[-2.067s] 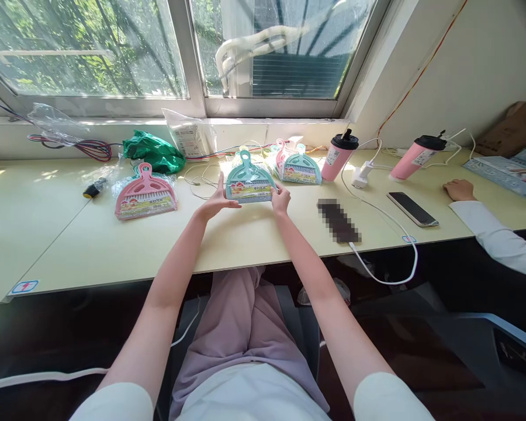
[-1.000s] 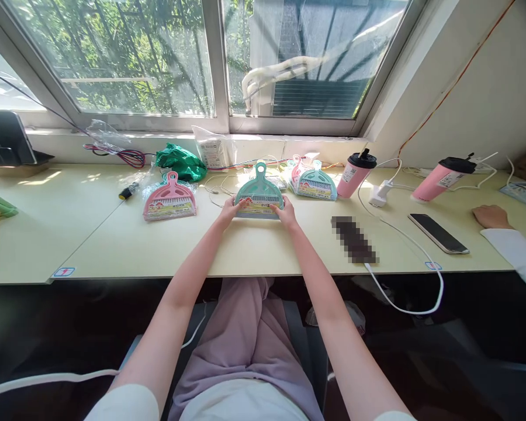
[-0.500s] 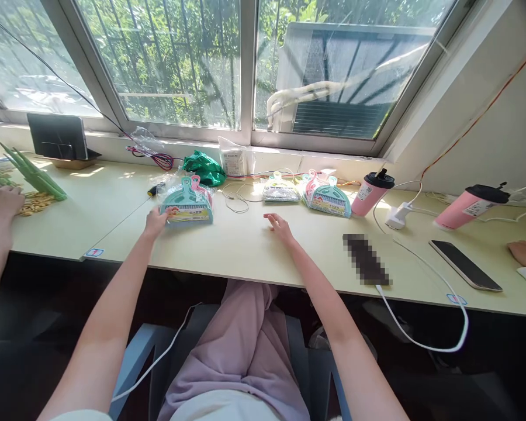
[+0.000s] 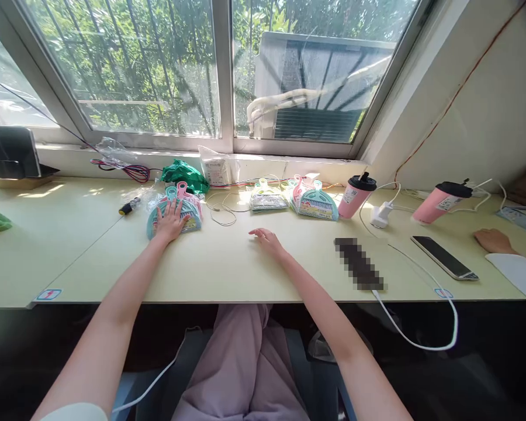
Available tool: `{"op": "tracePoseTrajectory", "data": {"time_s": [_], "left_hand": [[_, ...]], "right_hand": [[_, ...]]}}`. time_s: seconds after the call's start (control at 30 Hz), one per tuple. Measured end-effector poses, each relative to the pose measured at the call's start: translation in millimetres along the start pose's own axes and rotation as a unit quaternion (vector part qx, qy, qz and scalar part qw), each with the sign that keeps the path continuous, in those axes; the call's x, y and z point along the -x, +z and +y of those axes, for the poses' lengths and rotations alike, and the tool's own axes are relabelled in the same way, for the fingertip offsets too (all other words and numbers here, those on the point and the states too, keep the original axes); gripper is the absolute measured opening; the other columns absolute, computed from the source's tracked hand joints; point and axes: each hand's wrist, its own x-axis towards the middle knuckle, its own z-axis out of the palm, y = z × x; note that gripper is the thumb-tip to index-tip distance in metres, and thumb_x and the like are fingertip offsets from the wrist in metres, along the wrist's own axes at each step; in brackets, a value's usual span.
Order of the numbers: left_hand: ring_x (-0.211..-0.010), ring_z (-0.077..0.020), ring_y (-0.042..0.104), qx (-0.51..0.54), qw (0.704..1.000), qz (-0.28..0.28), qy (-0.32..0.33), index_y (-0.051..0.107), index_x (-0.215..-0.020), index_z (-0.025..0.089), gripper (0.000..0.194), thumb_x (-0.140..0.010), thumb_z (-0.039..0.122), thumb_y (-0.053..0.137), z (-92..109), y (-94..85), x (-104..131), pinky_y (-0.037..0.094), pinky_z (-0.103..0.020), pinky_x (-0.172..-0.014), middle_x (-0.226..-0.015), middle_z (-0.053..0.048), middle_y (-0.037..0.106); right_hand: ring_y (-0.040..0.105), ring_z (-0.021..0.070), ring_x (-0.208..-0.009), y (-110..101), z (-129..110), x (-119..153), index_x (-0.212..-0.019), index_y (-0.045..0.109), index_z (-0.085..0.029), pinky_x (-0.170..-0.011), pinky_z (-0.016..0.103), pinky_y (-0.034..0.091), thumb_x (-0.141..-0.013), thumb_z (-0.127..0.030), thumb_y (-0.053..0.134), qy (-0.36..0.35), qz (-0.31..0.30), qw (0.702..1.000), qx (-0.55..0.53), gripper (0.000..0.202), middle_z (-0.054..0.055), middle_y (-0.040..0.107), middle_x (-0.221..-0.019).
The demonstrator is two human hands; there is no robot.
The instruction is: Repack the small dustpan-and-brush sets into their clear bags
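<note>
Pale yellow table under a window. We see left hand laid on a teal dustpan set, left of centre, fingers spread apart; a pink dustpan set peeks out behind. Right hand is near the table's middle, fingers loose and unclenched. Pink cup stands farther right.

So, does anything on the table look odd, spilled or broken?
The dark object right of the right hand is blurred into square blocks, hiding its details; its white cable droops past the edge of the table. Otherwise, nothing looks spilled or broken.
</note>
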Motion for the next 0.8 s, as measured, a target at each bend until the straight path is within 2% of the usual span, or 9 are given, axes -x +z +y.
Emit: {"op": "tracePoseTrajectory", "data": {"time_s": [0.13, 0.23, 0.33, 0.47, 0.5, 0.57, 0.67, 0.73, 0.8], "left_hand": [[-0.156, -0.0330, 0.008, 0.018, 1.000, 0.004, 0.000, 0.027, -0.160, 0.014, 0.077, -0.095, 0.057, 0.030, 5, 10.6, -35, -0.004, -0.063, -0.121, -0.167, -0.017, 0.020], [-0.156, -0.0349, 0.005, 0.027, 1.000, 0.005, -0.003, 0.026, -0.159, 0.013, 0.078, -0.095, 0.057, 0.030, 10, 14.2, -50, -0.007, -0.067, -0.118, -0.167, -0.019, 0.017], [-0.156, -0.0363, -0.002, 0.044, 0.999, 0.030, 0.003, 0.022, -0.160, 0.013, 0.078, -0.096, 0.056, 0.032, 19, 8.3, -51, -0.011, -0.071, -0.115, -0.168, -0.020, 0.013], [-0.156, -0.0370, -0.008, 0.094, 0.989, 0.110, 0.030, 0.020, -0.161, 0.013, 0.078, -0.097, 0.055, 0.035, 44, -4.6, -39, -0.014, -0.070, -0.117, -0.169, -0.018, 0.003], [-0.156, -0.0374, -0.008, 0.106, 0.986, 0.121, 0.039, 0.025, -0.159, 0.014, 0.076, -0.097, 0.054, 0.037, 56, -6.8, -34, -0.015, -0.069, -0.118, -0.169, -0.017, 0.005], [-0.156, -0.0399, 0.000, 0.134, 0.982, 0.121, 0.061, 0.041, -0.152, 0.017, 0.068, -0.094, 0.053, 0.046, 85, -11.0, -18, -0.013, -0.068, -0.119, -0.167, -0.017, 0.018], [-0.152, -0.0423, 0.020, 0.202, 0.963, 0.144, 0.110, 0.063, -0.128, 0.023, 0.048, -0.090, 0.051, 0.056, 145, -28.1, 24, 0.008, -0.068, -0.122, -0.153, -0.016, 0.043], [-0.140, -0.0380, 0.044, 0.260, 0.929, 0.175, 0.195, 0.066, -0.115, 0.025, 0.036, -0.094, 0.050, 0.049, 184, -56.0, 67, 0.032, -0.064, -0.116, -0.137, -0.014, 0.058], [-0.109, -0.0276, 0.066, 0.317, 0.859, 0.200, 0.350, 0.067, -0.103, 0.026, 0.032, -0.100, 0.045, 0.041, 209, -99.0, 119, 0.054, -0.053, -0.097, -0.109, -0.010, 0.071]], "right_hand": [[0.068, 0.0232, -0.100, 3, 4, -6, -0.095, 0.075, -0.026, -0.097, 0.039, 0.049, -0.097, -0.064, 0.035, 0.008, -0.016, 1.000, -0.007, 0.055, 0.006, 0.075, -0.107], [0.069, 0.0218, -0.097, 4, 5, -9, -0.093, 0.075, -0.026, -0.096, 0.037, 0.049, -0.097, -0.066, 0.033, 0.008, -0.015, 1.000, -0.017, 0.058, 0.005, 0.076, -0.103], [0.069, 0.0209, -0.097, 2, 4, -9, -0.092, 0.075, -0.025, -0.096, 0.036, 0.049, -0.097, -0.066, 0.033, 0.013, -0.016, 0.999, -0.025, 0.059, 0.005, 0.076, -0.102], [0.071, 0.0193, -0.094, 3, 6, -10, -0.093, 0.075, -0.023, -0.095, 0.035, 0.051, -0.098, -0.064, 0.035, 0.017, -0.012, 0.999, -0.036, 0.057, 0.006, 0.077, -0.098], [0.071, 0.0189, -0.092, 4, 6, -10, -0.092, 0.075, -0.022, -0.094, 0.034, 0.051, -0.098, -0.063, 0.035, 0.017, -0.009, 0.999, -0.038, 0.057, 0.006, 0.077, -0.096], [0.071, 0.0182, -0.086, 5, 5, -11, -0.092, 0.074, -0.020, -0.089, 0.034, 0.053, -0.099, -0.061, 0.036, 0.019, -0.004, 0.999, -0.035, 0.056, 0.007, 0.077, -0.093], [0.070, 0.0178, -0.082, -3, -13, -4, -0.102, 0.072, -0.020, -0.081, 0.032, 0.054, -0.099, -0.056, 0.040, -0.019, 0.052, 0.998, -0.012, 0.049, 0.009, 0.076, -0.097], [0.069, 0.0182, -0.093, -19, -37, 9, -0.112, 0.069, -0.022, -0.078, 0.031, 0.054, -0.100, -0.052, 0.041, -0.089, 0.165, 0.982, 0.024, 0.043, 0.009, 0.074, -0.111], [0.064, 0.0176, -0.108, -42, -66, 29, -0.125, 0.062, -0.023, -0.084, 0.032, 0.054, -0.104, -0.046, 0.035, -0.175, 0.273, 0.944, 0.067, 0.041, 0.011, 0.066, -0.127]]}}
